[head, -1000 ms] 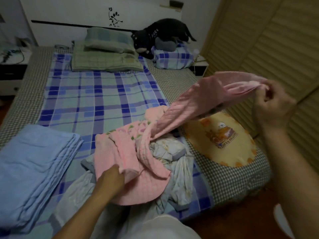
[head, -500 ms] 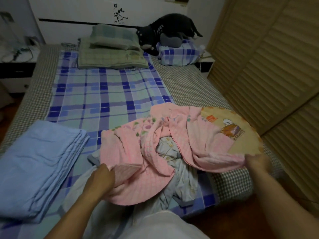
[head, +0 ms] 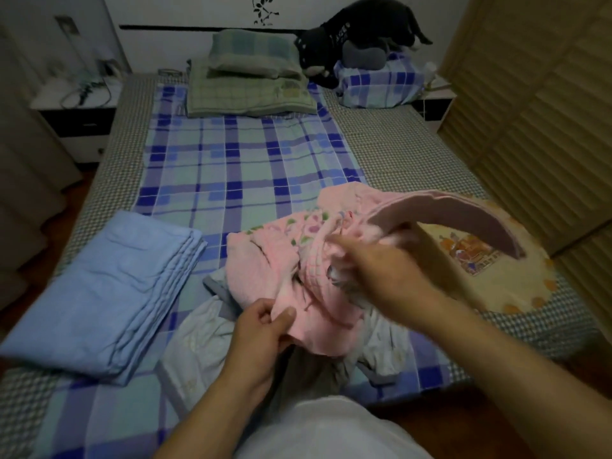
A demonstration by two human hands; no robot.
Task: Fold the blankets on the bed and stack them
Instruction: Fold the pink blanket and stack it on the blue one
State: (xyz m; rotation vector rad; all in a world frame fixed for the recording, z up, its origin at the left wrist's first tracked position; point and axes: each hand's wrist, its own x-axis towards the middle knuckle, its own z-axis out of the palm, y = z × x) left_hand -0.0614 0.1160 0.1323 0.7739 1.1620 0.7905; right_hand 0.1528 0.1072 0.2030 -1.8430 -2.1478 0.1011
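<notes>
Folded blanket point(head: 99, 293) lies left of crumpled blanket point(head: 298, 260), pillows point(head: 248, 81) behind.

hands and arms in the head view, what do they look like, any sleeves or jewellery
Both forearms are bare up to the frame's bottom edge, with no sleeve showing. The left hand shows no ring, watch or glove. The right hand is motion-blurred; nothing worn can be made out on it.

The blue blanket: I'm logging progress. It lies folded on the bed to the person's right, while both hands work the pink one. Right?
Not quite: the head view shows the folded blue blanket on the person's left. Both the left hand and right hand are on the pink blanket.
</notes>
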